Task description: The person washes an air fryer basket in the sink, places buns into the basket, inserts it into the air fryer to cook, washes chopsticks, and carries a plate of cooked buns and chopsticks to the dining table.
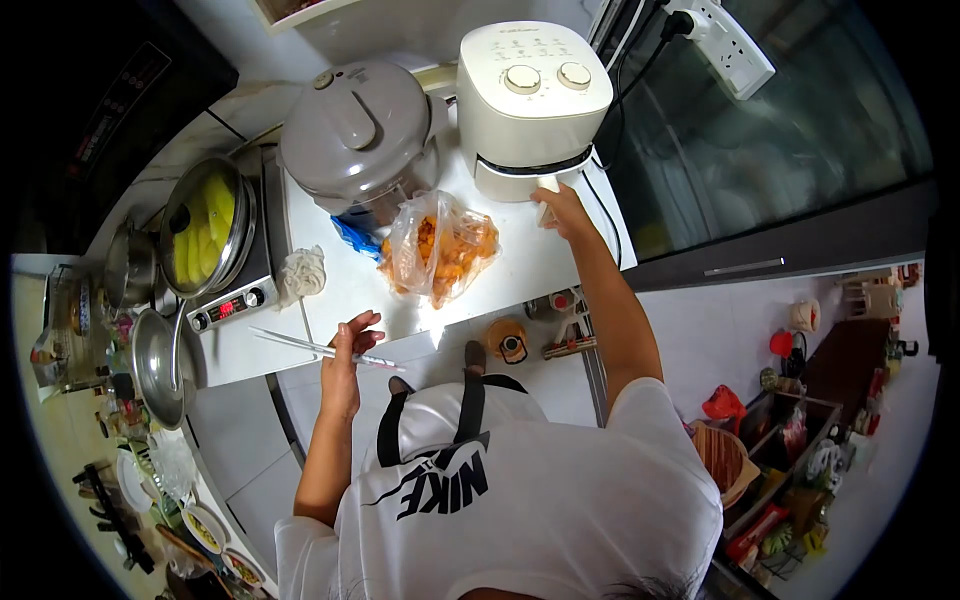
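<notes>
My right hand (563, 210) is closed on the handle (547, 188) of a cream air fryer (535, 90), whose basket shows a dark gap under the upper body. In my left hand (345, 362), held in front of the counter's edge, is a pair of light chopsticks (290, 342) pointing to the left. Between the two hands, farther back on the white counter (350, 290), lies a clear plastic bag of orange food pieces (440, 250). A blue packet (355, 236) touches its left side.
Behind the bag stands a grey pressure cooker (355, 130). To the left, a glass-lidded pan of yellow-green food (203, 228) sits on an induction cooker (245, 300), beside a crumpled cloth (302, 273). A steel pan (160, 370) is farther left. Black cables hang near a power strip (728, 50).
</notes>
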`<move>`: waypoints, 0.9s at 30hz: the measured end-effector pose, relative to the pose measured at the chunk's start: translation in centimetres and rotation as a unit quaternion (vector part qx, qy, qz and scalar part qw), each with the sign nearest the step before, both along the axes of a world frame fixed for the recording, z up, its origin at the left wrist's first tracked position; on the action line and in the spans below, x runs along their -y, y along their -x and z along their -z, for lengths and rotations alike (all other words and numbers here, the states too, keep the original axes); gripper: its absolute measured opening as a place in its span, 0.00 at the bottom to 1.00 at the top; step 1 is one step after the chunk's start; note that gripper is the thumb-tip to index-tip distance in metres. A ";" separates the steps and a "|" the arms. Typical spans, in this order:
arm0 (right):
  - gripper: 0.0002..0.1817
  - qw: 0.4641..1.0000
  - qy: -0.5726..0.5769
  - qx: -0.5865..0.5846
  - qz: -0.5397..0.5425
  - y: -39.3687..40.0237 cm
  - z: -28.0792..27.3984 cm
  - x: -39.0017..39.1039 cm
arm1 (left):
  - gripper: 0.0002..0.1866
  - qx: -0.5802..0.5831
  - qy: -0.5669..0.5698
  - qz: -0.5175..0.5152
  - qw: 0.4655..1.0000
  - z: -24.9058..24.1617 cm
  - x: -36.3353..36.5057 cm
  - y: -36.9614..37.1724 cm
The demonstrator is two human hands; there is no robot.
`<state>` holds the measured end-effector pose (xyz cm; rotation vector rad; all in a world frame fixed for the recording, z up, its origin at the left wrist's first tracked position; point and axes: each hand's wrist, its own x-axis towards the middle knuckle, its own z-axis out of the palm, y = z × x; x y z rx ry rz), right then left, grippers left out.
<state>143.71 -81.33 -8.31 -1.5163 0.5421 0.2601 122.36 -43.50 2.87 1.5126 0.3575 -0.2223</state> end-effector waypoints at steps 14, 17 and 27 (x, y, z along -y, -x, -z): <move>0.15 1.000 0.006 0.021 -0.011 -3.7 0.1 0.4 | 0.31 -0.015 0.011 0.031 0.999 0.9 2.1 -1.8; 0.17 0.999 0.026 0.023 -0.004 -3.3 -0.5 0.1 | 0.30 -0.025 0.020 0.053 0.998 0.8 3.1 -2.3; 0.17 0.784 0.579 0.223 0.012 -1.2 -15.6 1.9 | 0.29 0.018 0.020 0.048 0.998 0.4 3.5 -1.7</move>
